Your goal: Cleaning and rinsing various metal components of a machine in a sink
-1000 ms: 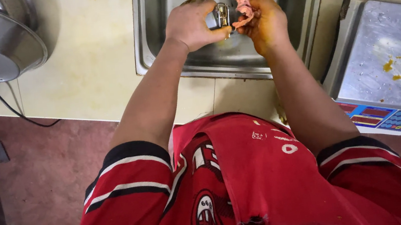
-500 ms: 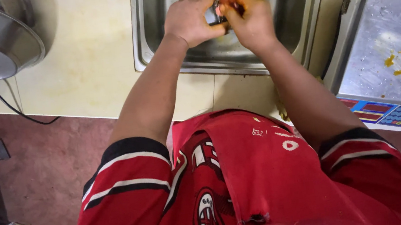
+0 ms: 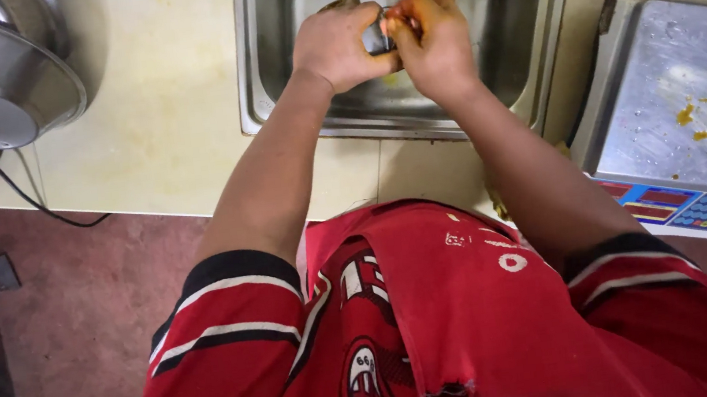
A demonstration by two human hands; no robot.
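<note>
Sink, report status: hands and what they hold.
Left hand and right hand together over sink, gripping a small metal object. Kind unclear. Nothing in the way.

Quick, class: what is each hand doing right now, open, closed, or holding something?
Left hand: closed on a small metal object over the sink.
Right hand: closed, fingers on the same object.

Warm dim light, glare on sink (image 3: 286, 73), hands perhaps slightly blurred

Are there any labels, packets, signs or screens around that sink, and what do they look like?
Scale keypad panel: front edge of the steel weighing scale, right of the sink; a slanted white strip with red, blue and orange blocks and a grid of small blue keys.
No packets, signs or lit screens.
</note>
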